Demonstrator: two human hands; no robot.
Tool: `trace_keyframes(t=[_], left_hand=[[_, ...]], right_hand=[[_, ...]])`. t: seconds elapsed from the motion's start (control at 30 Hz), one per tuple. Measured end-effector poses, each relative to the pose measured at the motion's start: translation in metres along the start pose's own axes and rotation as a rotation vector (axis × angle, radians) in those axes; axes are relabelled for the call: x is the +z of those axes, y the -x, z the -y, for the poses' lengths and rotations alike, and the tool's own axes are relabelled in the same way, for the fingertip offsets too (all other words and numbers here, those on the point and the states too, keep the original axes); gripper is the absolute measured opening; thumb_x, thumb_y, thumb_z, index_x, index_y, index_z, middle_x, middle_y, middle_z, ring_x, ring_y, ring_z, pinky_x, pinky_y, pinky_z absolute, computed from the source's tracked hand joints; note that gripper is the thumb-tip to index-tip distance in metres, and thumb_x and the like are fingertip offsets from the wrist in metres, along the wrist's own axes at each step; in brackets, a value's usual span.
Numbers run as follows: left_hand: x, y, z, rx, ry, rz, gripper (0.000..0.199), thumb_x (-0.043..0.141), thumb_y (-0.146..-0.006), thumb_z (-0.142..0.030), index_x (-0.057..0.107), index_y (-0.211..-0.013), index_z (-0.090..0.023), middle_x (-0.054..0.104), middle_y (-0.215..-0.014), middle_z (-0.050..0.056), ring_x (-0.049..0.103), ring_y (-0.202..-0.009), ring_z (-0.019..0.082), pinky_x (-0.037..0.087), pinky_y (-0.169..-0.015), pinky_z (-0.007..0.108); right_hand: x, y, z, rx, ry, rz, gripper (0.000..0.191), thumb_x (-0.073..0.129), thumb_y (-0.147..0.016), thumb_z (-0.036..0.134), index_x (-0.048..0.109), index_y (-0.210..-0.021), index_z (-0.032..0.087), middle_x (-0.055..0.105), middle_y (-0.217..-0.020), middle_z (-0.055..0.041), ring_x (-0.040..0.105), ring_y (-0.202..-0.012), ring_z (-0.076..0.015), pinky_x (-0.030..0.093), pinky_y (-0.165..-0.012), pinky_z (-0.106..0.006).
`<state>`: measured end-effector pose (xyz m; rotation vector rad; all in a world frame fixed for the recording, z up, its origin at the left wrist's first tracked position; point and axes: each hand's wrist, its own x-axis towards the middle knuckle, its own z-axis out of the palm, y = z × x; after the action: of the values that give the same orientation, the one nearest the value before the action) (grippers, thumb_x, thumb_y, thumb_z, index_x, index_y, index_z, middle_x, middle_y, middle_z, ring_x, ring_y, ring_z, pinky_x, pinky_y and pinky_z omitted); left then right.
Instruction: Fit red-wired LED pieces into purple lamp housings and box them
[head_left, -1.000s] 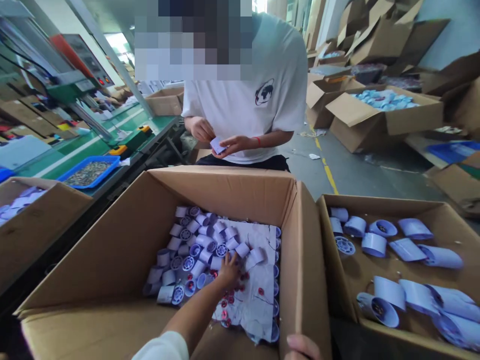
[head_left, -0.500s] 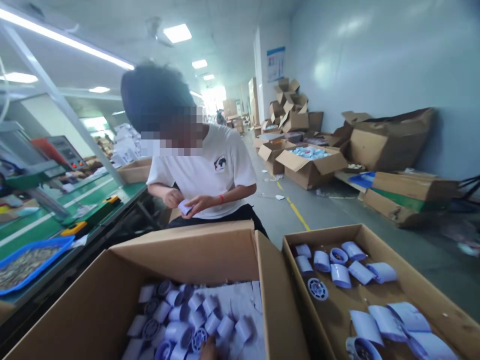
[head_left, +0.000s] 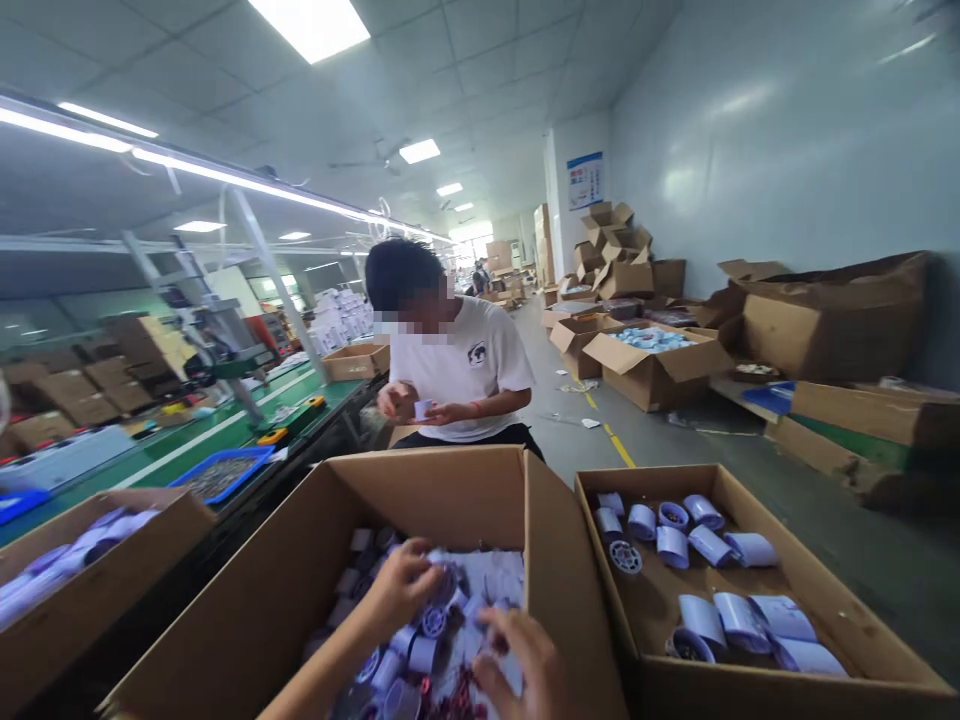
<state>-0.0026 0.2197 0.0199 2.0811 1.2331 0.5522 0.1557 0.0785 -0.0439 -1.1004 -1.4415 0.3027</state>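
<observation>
- And here are your pale lilac cylinders (head_left: 424, 656), short and smooth, heaped loose at mixed angles in the deep carton (head_left: 255, 610)!
- One faces you with its round, spoked end (head_left: 433, 621).
- Down low, your small red parts (head_left: 463, 692) lie scattered beside the cylinders, blurred.

No text is readable, even on the wall poster (head_left: 586, 182).

On green workbench (head_left: 159, 477), left: blue tray (head_left: 244, 481) of small parts. On grey floor (head_left: 667, 452): open cartons (head_left: 651, 385), yellow line (head_left: 618, 446).
</observation>
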Motion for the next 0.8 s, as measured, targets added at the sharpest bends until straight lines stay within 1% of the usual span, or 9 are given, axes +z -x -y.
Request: trace_keyframes(t=[0.03, 0.1, 0.23, 0.33, 0.47, 0.53, 0.6, 0.67, 0.8], left_hand=[[-0.008, 0.013, -0.012, -0.004, 0.048, -0.057, 0.042, 0.057, -0.072, -0.056, 0.065, -0.049, -0.022, 0.069, -0.115, 0.013, 0.061, -0.109, 0.031, 0.043, -0.101, 0.041], [-0.014, 0.040, -0.033, -0.013, 0.142, -0.152, 0.044, 0.054, -0.074, -0.058, 0.071, -0.059, -0.022, 0.067, -0.122, 0.012, 0.059, -0.116, 0.030, 0.041, -0.104, 0.038], [-0.002, 0.090, -0.056, -0.058, 0.313, -0.320, 0.047, 0.053, -0.075, -0.061, 0.074, -0.065, -0.020, 0.066, -0.124, 0.012, 0.056, -0.121, 0.031, 0.044, -0.101, 0.038], [0.008, 0.114, -0.064, -0.093, 0.414, -0.409, 0.049, 0.056, -0.074, -0.063, 0.075, -0.065, -0.019, 0.064, -0.124, 0.014, 0.056, -0.120, 0.033, 0.046, -0.098, 0.039], [0.007, 0.132, -0.070, -0.116, 0.508, -0.478, 0.047, 0.061, -0.070, -0.064, 0.075, -0.066, -0.019, 0.062, -0.125, 0.013, 0.054, -0.122, 0.033, 0.046, -0.096, 0.037], [0.005, 0.138, -0.072, -0.126, 0.537, -0.508, 0.045, 0.062, -0.070, -0.062, 0.075, -0.066, -0.019, 0.061, -0.126, 0.012, 0.054, -0.122, 0.032, 0.045, -0.098, 0.038], [0.005, 0.142, -0.073, -0.129, 0.560, -0.527, 0.043, 0.062, -0.072, -0.060, 0.075, -0.065, -0.019, 0.061, -0.127, 0.012, 0.055, -0.120, 0.032, 0.044, -0.100, 0.038], [0.006, 0.144, -0.074, -0.127, 0.579, -0.533, 0.042, 0.062, -0.072, -0.059, 0.074, -0.065, -0.019, 0.062, -0.125, 0.011, 0.056, -0.118, 0.032, 0.045, -0.099, 0.039], [0.009, 0.144, -0.076, -0.125, 0.603, -0.541, 0.044, 0.062, -0.072, -0.060, 0.075, -0.066, -0.018, 0.062, -0.126, 0.012, 0.056, -0.118, 0.032, 0.045, -0.099, 0.039]], right_hand=[[0.004, -0.001, 0.001, 0.044, -0.038, -0.005, 0.034, 0.058, -0.095, 0.043, 0.061, -0.119, 0.019, 0.071, -0.091, -0.0045, 0.069, -0.082, -0.0178, 0.059, -0.075, -0.034], [0.010, -0.001, 0.006, 0.132, -0.122, 0.002, 0.042, 0.063, -0.090, 0.046, 0.059, -0.123, 0.021, 0.071, -0.089, -0.0045, 0.070, -0.080, -0.0184, 0.059, -0.075, -0.032], [0.017, 0.003, 0.027, 0.296, -0.296, 0.050, 0.043, 0.073, -0.082, 0.043, 0.061, -0.119, 0.024, 0.072, -0.090, -0.0031, 0.070, -0.075, -0.0182, 0.059, -0.069, -0.030], [0.018, 0.012, 0.043, 0.400, -0.422, 0.062, 0.040, 0.074, -0.079, 0.045, 0.063, -0.111, 0.023, 0.072, -0.093, -0.0051, 0.070, -0.078, -0.0197, 0.058, -0.064, -0.030], [0.015, 0.022, 0.057, 0.490, -0.593, 0.123, 0.034, 0.075, -0.078, 0.050, 0.065, -0.094, 0.022, 0.072, -0.083, -0.0033, 0.070, -0.076, -0.0192, 0.058, -0.065, -0.029], [0.013, 0.024, 0.061, 0.519, -0.670, 0.149, 0.032, 0.076, -0.077, 0.051, 0.065, -0.084, 0.022, 0.073, -0.084, -0.0030, 0.070, -0.076, -0.0188, 0.057, -0.066, -0.029], [0.011, 0.025, 0.064, 0.543, -0.748, 0.174, 0.033, 0.078, -0.075, 0.051, 0.064, -0.085, 0.023, 0.075, -0.093, -0.0042, 0.071, -0.086, -0.0204, 0.058, -0.072, -0.032], [0.011, 0.025, 0.066, 0.561, -0.816, 0.205, 0.037, 0.083, -0.071, 0.048, 0.065, -0.092, 0.024, 0.075, -0.100, -0.0048, 0.072, -0.093, -0.0219, 0.058, -0.078, -0.034], [0.012, 0.025, 0.068, 0.598, -0.894, 0.223, 0.040, 0.089, -0.063, 0.043, 0.069, -0.093, 0.025, 0.076, -0.089, -0.0012, 0.071, -0.084, -0.0178, 0.056, -0.080, -0.032]])
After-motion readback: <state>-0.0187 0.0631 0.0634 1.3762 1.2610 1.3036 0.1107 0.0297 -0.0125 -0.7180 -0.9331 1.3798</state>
